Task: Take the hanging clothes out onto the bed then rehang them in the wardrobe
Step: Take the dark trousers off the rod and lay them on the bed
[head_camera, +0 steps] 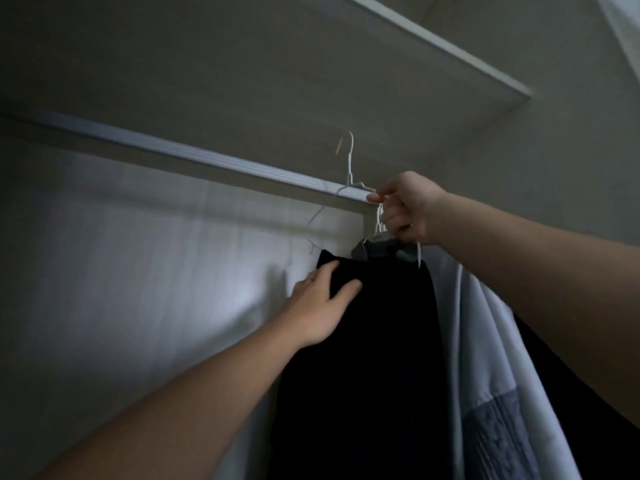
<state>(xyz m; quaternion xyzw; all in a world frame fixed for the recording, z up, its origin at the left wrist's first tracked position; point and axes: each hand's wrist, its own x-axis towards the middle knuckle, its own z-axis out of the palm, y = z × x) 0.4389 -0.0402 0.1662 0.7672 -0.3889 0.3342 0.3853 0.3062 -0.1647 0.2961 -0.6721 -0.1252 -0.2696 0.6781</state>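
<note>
I look up into a dim wardrobe. A pale rail [180, 155] runs from upper left down to the right. A white wire hanger [349, 161] stands up over the rail with its hook in the air. My right hand [405, 207] grips the white hanger necks of a bunch of clothes just below the rail's right end. A black garment [374, 358] hangs from that bunch, with a light blue-grey shirt [485, 341] behind it. My left hand [320, 306] holds the black garment's top left edge, thumb on the front, fingers behind the cloth.
A shelf [433, 43] with a white front edge sits above the rail. The wardrobe's pale back wall [156, 271] fills the left. More dark cloth [568, 393] hangs at the far right under my right forearm.
</note>
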